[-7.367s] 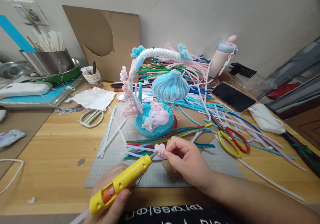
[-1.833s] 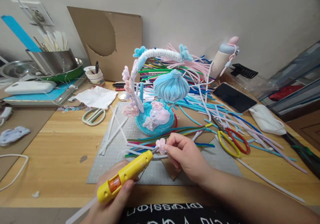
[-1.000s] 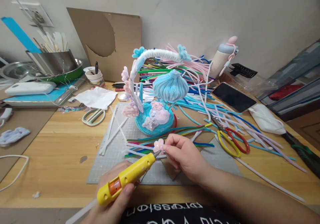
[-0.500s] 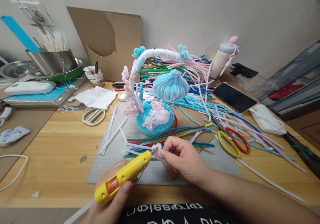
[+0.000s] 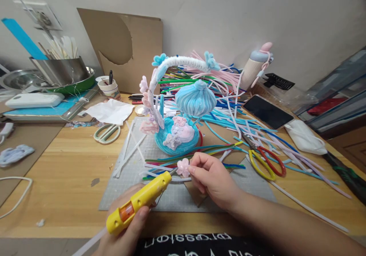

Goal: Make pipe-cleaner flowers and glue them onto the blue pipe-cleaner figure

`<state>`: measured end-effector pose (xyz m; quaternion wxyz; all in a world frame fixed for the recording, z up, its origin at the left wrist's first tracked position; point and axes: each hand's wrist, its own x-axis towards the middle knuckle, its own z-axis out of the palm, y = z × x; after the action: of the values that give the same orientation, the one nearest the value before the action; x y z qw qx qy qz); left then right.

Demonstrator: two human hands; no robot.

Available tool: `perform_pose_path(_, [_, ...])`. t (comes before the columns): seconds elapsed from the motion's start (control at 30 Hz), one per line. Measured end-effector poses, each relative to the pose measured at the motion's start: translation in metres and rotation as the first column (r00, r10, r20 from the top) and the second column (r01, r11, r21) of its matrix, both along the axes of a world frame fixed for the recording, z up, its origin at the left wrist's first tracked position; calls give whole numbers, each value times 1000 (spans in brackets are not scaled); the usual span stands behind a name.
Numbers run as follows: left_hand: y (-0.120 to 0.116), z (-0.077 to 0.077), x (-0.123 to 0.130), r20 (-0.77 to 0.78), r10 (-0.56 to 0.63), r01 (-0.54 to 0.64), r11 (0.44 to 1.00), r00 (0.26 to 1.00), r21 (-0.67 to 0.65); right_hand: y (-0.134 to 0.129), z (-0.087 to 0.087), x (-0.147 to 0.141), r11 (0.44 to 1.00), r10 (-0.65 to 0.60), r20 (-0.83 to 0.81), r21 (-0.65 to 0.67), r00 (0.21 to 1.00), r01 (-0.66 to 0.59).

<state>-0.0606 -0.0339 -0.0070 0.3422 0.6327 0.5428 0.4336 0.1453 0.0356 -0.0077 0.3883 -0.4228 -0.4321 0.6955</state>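
Observation:
My left hand is wrapped round a yellow hot glue gun, with a clear glue stick coming out of its back end. Between thumb and index finger, my right hand pinches a small pink flower by its right edge. The gun's nozzle points at the flower's lower left side; whether they touch I cannot tell. Just beyond stands a pipe-cleaner lamp-like piece: a round blue base with a star and flowers, a white arch, and a blue pleated shade.
Under my hands lies a grey cutting mat with loose pipe cleaners. Red-and-yellow scissors rest at the right, near a phone. Pale green-handled scissors and a white tissue lie left. More pipe cleaners pile up behind.
The glue gun has drawn back slightly to the left and down, away from the flower's centre. My right hand has shifted a little right and up with the flower, whose face now shows fully.

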Motion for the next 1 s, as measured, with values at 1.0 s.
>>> perform_pose_path(1.0, [3, 1, -4, -52, -90, 92, 995, 995, 37, -2, 8, -3, 996, 6, 167, 90, 986, -22])
